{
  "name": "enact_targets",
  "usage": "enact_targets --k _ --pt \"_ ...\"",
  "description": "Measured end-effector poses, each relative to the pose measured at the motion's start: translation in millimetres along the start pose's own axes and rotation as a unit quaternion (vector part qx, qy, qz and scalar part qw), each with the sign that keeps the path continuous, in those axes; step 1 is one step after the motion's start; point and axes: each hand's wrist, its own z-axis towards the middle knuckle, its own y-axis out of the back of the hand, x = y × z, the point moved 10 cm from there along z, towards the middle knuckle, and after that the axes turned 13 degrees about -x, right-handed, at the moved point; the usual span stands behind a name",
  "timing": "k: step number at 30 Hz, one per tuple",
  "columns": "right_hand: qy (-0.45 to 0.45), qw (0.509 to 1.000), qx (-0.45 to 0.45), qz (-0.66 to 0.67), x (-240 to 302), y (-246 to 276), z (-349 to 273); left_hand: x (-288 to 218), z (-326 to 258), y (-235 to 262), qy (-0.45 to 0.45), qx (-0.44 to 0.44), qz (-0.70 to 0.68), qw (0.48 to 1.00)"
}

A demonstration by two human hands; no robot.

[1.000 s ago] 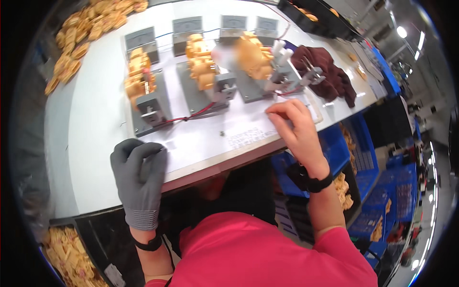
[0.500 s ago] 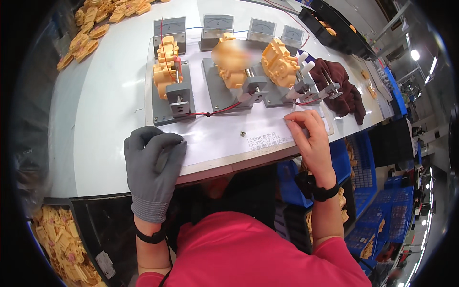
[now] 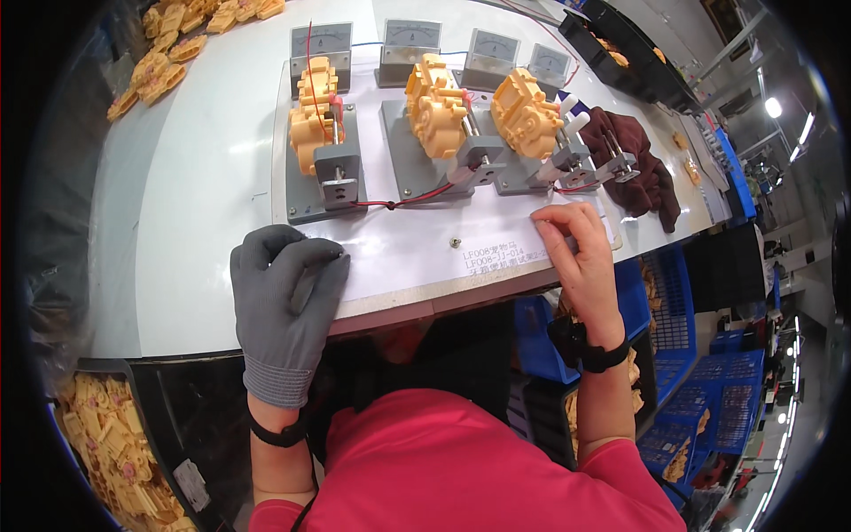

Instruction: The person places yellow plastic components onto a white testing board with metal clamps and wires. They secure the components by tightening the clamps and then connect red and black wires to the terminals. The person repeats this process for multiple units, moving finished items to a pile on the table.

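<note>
Resting flat and open on the white panel point(image 3: 417, 257), the gloved left hand point(image 3: 285, 297) lies directly below the nearest yellow toy fixture point(image 3: 317, 133), while the bare right hand point(image 3: 581, 257) seems to pinch something small, well apart.

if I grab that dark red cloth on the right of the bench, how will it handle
The dark red cloth lies crumpled in soft folds, so it will probably go limp and drape. It looks light. Part of it sits against a grey fixture, so it might snag.
</note>
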Motion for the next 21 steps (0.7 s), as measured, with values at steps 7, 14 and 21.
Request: enact_targets --k 7,14,21 --pt "-0.004 1.0 -0.001 0.003 -1.1 0.0 0.5 2.2 -0.4 1.3 0.011 -0.025 -0.017 0.999" --pt "0.004 1.0 -0.001 -0.007 -2.0 -0.1 -0.2 2.2 -0.9 -0.8 0.01 0.001 -0.003 1.0" --pt "0.0 1.0 0.0 0.0 -2.1 -0.2 -0.2 2.1 -1.0 -0.1 0.006 0.002 0.008 1.0"
